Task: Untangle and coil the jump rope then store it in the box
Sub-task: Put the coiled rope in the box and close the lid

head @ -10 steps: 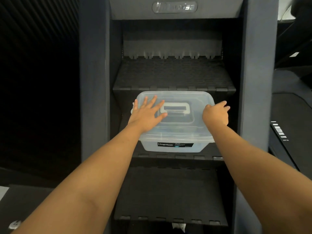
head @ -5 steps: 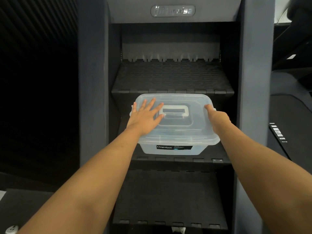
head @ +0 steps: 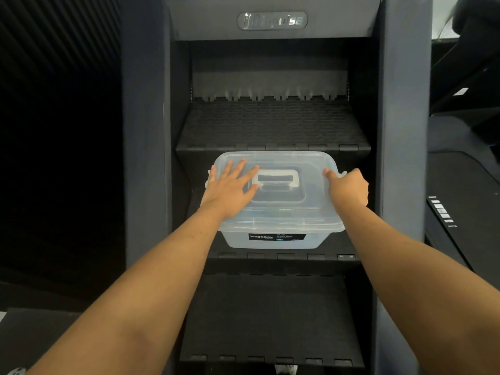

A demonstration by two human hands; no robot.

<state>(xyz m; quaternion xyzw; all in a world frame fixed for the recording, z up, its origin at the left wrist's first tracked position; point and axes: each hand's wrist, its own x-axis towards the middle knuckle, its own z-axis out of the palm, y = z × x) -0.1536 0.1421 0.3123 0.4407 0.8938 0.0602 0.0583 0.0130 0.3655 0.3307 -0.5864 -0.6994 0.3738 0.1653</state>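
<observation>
A clear plastic box (head: 281,240) with a closed lid (head: 276,161) and a white carry handle (head: 275,180) rests on the middle black step of a stair machine. My left hand (head: 230,189) lies flat on the left part of the lid with its fingers spread. My right hand (head: 349,186) is curled over the lid's right edge at the side clip. Something bluish shows faintly through the lid; the jump rope itself cannot be made out.
Black ribbed steps (head: 273,125) sit above and below the box, between two dark side panels (head: 146,158). A maker's badge (head: 272,20) sits at the top. Another dark machine with a white-marked strip (head: 442,211) stands at the right.
The box has slid a little toward me on the step. My right hand shifted from the lid's top right corner down onto its right edge. My left hand stays flat on the lid.
</observation>
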